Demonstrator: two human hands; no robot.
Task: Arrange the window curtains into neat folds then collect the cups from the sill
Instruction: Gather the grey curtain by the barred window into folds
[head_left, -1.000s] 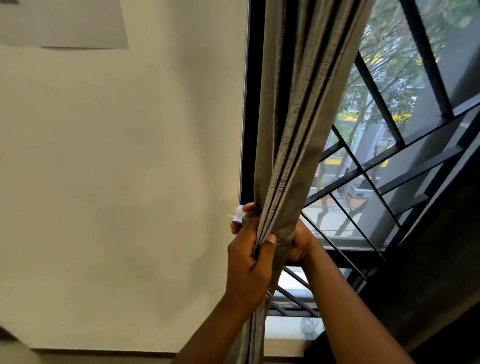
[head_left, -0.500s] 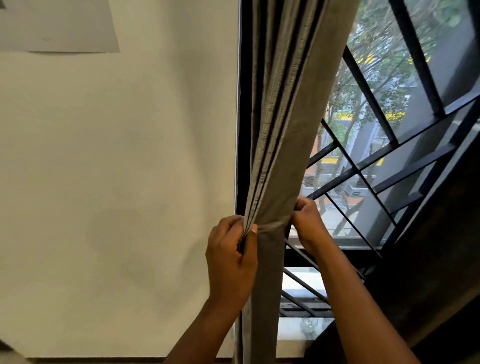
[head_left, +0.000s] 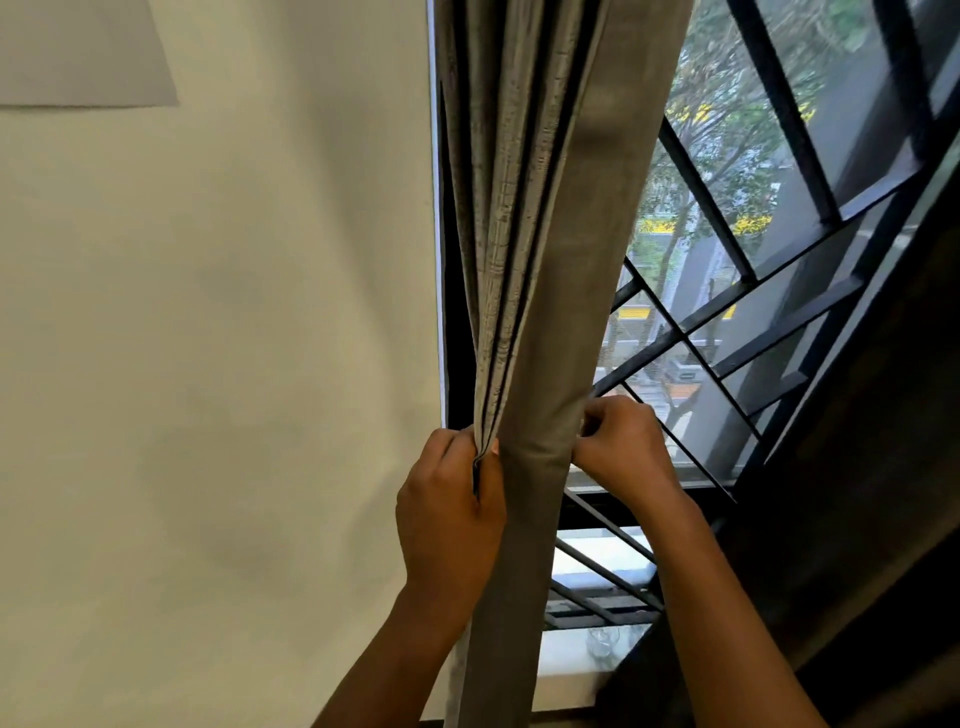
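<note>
The grey curtain hung gathered into a narrow column at the left edge of the window, running from the 12 o'clock edge of the view down to about 6 o'clock, with several stacked pleat edges showing along its left side and one broad smooth panel facing the camera. The left hand was at the column's left side, just below centre of the view, its thumb and fingers closed in a pinching grip on the bunched pleat edges. The right hand was at the column's right side, slightly higher, at about 3 o'clock from the left hand; its fingers were curled against the right edge of the front panel and appeared to pinch the fabric there, though the fingertips were partly hidden by the cloth. Both forearms entered from the 6 o'clock edge. A clear glass cup stood on the white sill at about 5 o'clock from the hands, just right of the curtain's lower part and apart from it; only one cup could be made out. Behind the curtain, a black window grille crossed the pane. A plain cream wall filled the view toward 9 o'clock. A dark curtain panel occupied the area toward 4 o'clock.
</note>
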